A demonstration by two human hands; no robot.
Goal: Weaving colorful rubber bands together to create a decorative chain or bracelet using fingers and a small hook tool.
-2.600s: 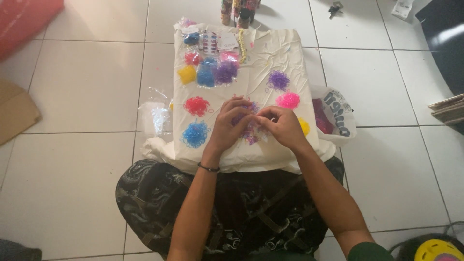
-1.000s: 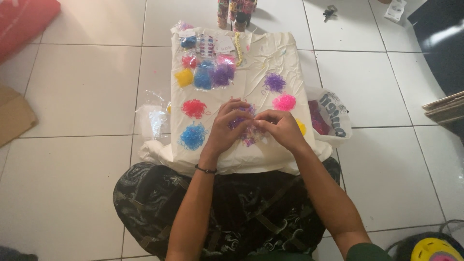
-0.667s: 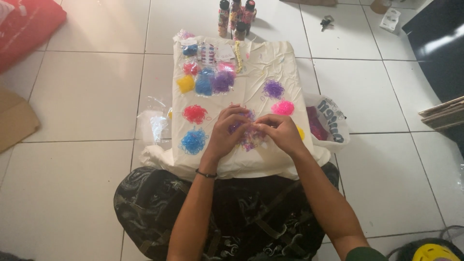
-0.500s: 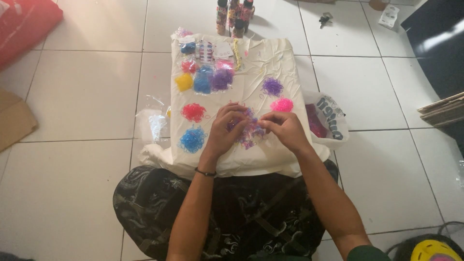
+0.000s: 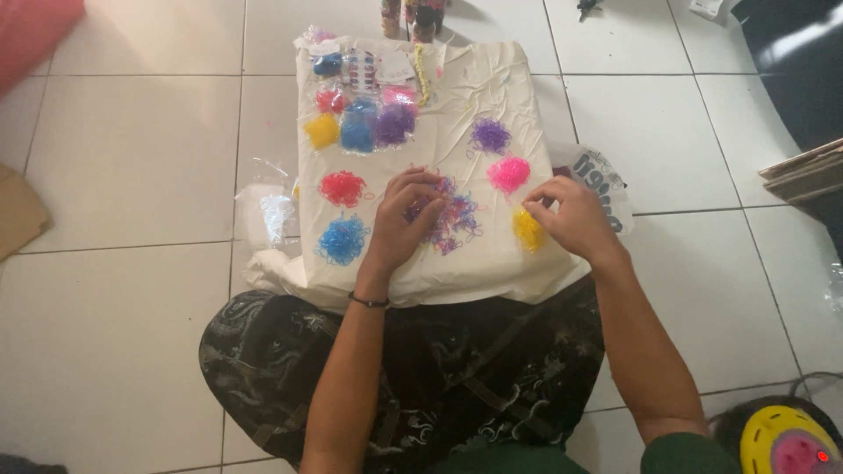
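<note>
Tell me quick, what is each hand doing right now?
Left hand: fingers curled into the mixed pile of small rubber bands; grip cannot be told.
Right hand: fingertips pinched together above the yellow pile.

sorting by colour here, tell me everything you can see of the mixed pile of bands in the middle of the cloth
The mixed pile of small loop bands is a loose, flat tangle of mostly purple and pink rubbery loops lying on the cream cloth. The left hand rests on its left edge, fingers curled into it. The right hand is apart from it, at the yellow pile.
</note>
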